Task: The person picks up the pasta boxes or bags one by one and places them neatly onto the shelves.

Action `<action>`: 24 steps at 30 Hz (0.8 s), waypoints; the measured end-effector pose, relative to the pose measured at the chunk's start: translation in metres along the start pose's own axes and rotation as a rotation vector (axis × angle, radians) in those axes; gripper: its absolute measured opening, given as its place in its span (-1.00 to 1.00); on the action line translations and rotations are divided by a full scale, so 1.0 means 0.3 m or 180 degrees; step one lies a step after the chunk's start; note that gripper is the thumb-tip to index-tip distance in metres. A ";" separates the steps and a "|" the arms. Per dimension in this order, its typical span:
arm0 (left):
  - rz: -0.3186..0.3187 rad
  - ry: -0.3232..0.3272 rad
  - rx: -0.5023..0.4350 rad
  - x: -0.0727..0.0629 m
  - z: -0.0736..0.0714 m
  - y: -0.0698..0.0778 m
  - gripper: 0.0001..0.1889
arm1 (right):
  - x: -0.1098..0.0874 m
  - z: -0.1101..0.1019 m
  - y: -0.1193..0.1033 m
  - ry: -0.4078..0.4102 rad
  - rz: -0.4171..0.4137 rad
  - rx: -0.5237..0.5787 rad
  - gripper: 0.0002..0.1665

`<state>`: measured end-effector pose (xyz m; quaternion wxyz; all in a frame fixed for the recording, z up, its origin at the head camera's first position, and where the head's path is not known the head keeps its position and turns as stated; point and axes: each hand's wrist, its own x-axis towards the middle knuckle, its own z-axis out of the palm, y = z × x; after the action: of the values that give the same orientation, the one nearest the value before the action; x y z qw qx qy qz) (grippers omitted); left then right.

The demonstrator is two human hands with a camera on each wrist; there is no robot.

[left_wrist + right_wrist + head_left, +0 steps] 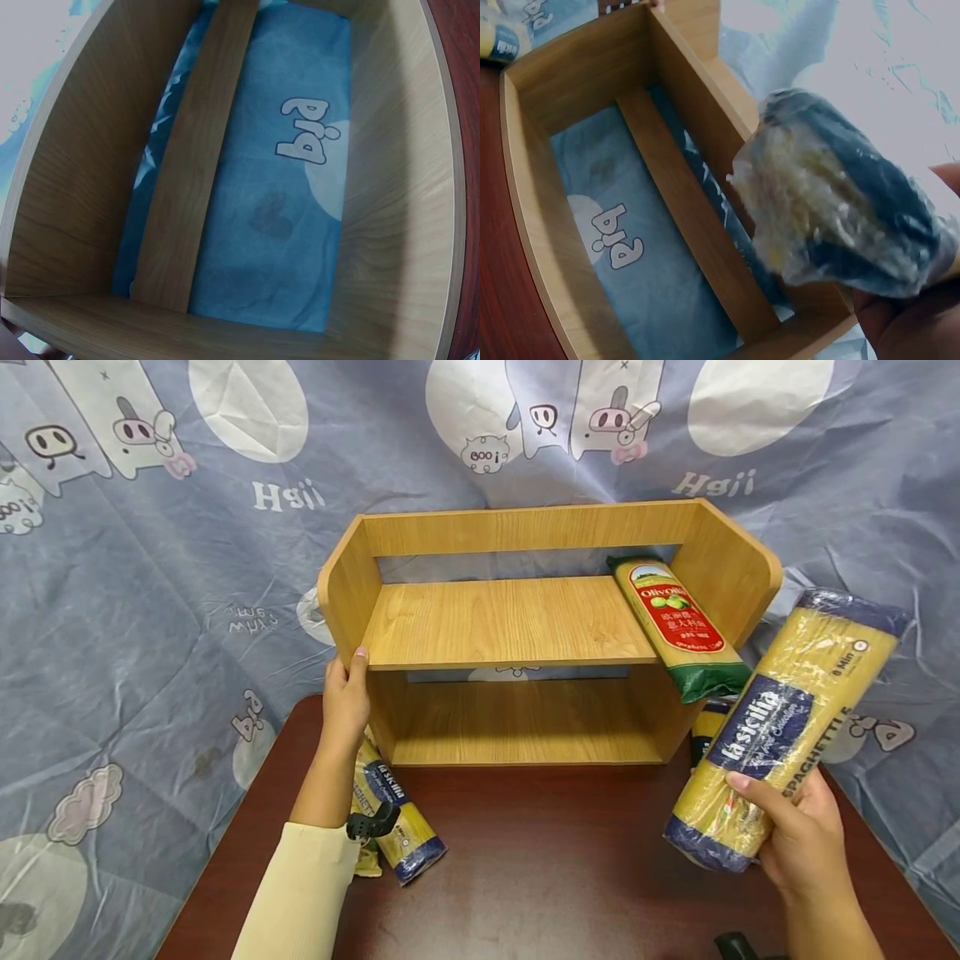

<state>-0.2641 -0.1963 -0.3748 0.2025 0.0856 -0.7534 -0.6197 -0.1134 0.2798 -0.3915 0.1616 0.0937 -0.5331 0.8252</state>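
Observation:
A two-tier wooden shelf (517, 618) stands on the dark red table. My left hand (347, 697) grips its left side panel, the thumb up at the board's edge; the other fingers are mostly hidden. At the right, my right hand (806, 835) holds a yellow and blue spaghetti packet (832, 685) tilted in the air, thumb across its front. In the right wrist view, the packet's crumpled blue end (840, 202) is close up. Another pasta packet, green and red (678, 618), lies on the upper tier at the right, its green end jutting past the front edge.
Beside the shelf's left foot, a spaghetti packet (401, 822) lies on the table, partly over another yellow packet (367, 860). Behind the held packet, a further packet (707, 722) shows in part at the shelf's right side. A printed blue cloth (187, 610) hangs behind.

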 end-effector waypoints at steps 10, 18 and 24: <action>-0.0015 0.0008 -0.0002 0.003 0.001 0.000 -0.44 | 0.007 0.054 -0.001 -0.0323 0.0375 -0.0630 -0.37; -0.0035 0.0005 0.0005 0.001 0.001 -0.004 -0.44 | 0.022 0.105 0.009 -0.0698 0.0625 -0.0923 -0.43; 0.0014 -0.0012 -0.0004 -0.001 0.004 0.002 -0.44 | 0.041 0.137 0.025 -0.0860 0.0835 -0.0925 -0.50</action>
<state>-0.2641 -0.1950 -0.3745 0.2025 0.0827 -0.7536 -0.6199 -0.1282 0.2415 -0.3768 -0.0080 0.1090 -0.6706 0.7337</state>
